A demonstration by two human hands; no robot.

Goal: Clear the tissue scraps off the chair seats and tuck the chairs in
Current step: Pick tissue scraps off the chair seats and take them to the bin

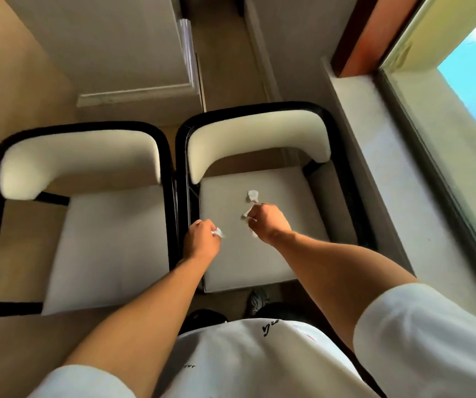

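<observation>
Both hands are over the right chair seat (259, 254). Left hand (202, 239) holds a white tissue scrap (217, 232). Right hand (268, 222) pinches a small scrap (247, 214). One more tissue piece (252, 195) lies on that seat, just beyond the right hand. Left chair (102, 239) stands beside it.

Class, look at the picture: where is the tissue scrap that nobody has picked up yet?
In the head view, the loose tissue scrap lies on the right chair's seat, toward the backrest and just beyond the right hand.
</observation>
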